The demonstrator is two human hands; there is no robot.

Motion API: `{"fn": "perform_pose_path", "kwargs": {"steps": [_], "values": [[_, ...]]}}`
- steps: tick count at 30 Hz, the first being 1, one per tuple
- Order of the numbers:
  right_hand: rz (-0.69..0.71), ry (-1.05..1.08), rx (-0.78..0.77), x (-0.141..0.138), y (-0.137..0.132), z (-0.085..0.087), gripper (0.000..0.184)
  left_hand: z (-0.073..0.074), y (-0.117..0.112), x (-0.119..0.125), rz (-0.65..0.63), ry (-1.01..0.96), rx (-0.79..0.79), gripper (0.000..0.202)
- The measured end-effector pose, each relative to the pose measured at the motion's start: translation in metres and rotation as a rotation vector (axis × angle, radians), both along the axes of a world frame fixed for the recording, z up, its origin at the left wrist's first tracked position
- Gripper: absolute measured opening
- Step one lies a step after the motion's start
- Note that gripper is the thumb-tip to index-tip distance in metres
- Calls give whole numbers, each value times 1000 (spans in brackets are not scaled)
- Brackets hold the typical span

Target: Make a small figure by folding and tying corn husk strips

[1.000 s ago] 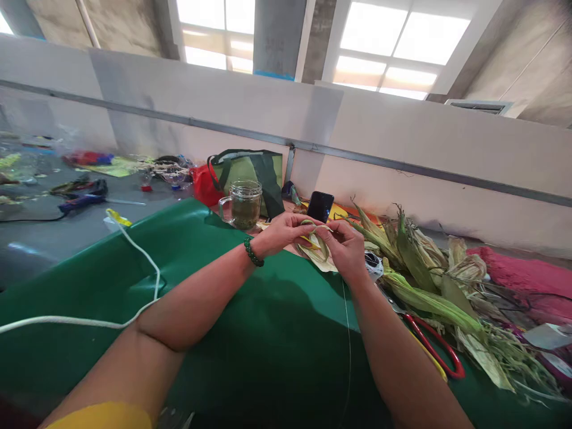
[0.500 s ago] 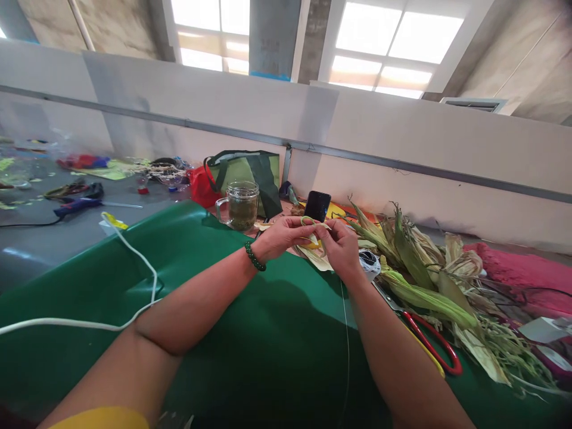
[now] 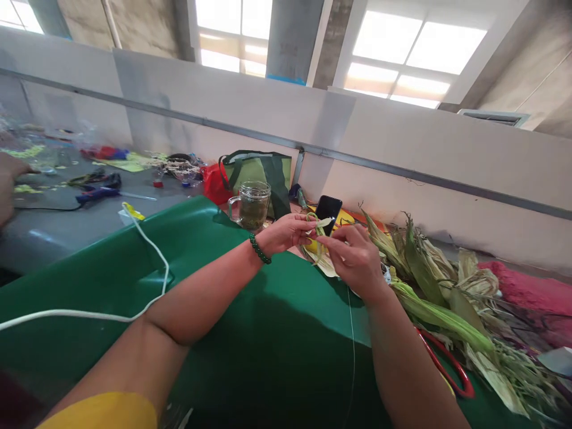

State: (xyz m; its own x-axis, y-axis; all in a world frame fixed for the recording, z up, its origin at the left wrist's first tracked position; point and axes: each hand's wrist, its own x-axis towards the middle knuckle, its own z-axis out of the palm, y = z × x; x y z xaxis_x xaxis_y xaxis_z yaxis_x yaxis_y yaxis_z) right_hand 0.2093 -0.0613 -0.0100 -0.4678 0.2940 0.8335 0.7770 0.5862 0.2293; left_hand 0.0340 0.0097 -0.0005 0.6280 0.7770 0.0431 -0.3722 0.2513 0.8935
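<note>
My left hand (image 3: pixel 288 233) pinches a small pale-green strip of corn husk (image 3: pixel 323 223), bent into a loop at the fingertips. Close on its right, my right hand (image 3: pixel 357 259) has thumb and forefinger pressed together at the lower edge of the husk; what lies between them is too small to make out. A thin pale thread (image 3: pixel 352 339) hangs below the right hand, its upper end hidden. Behind the hands a black phone (image 3: pixel 329 210) leans upright, and a dry husk piece (image 3: pixel 322 263) lies beneath them.
A green sheet (image 3: pixel 277 333) covers the table. To the right lie a corn husk pile (image 3: pixel 429 268) and red-handled scissors (image 3: pixel 460 375), partly hidden. A glass mug (image 3: pixel 254 205) and green bag (image 3: pixel 259 167) stand behind; a white cable (image 3: pixel 89 313) crosses the left. Another person's hand (image 3: pixel 9 179) shows far left.
My right hand has drawn back slightly and turned, its fingertips now lower on the husk. More of the husk strip shows. Another person's hand has appeared at the left edge as the view shifted left.
</note>
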Motion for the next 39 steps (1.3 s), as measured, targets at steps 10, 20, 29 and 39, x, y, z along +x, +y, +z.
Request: {"fn": "perform_pose_path", "kwargs": {"steps": [10,20,29,39], "values": [[49,-60,-111,-6,-2,0,12,-5,4,-3,-70,201,254,34],[-81,-87,-173,-3,5,-14,24,-8,10,-3,-36,268,405,30],[12,22,-168,-6,5,-12,25,-8,6,-1,-49,207,291,31],[-35,724,-569,-13,18,-22,21,-20,7,10,91,191,453,41]]}}
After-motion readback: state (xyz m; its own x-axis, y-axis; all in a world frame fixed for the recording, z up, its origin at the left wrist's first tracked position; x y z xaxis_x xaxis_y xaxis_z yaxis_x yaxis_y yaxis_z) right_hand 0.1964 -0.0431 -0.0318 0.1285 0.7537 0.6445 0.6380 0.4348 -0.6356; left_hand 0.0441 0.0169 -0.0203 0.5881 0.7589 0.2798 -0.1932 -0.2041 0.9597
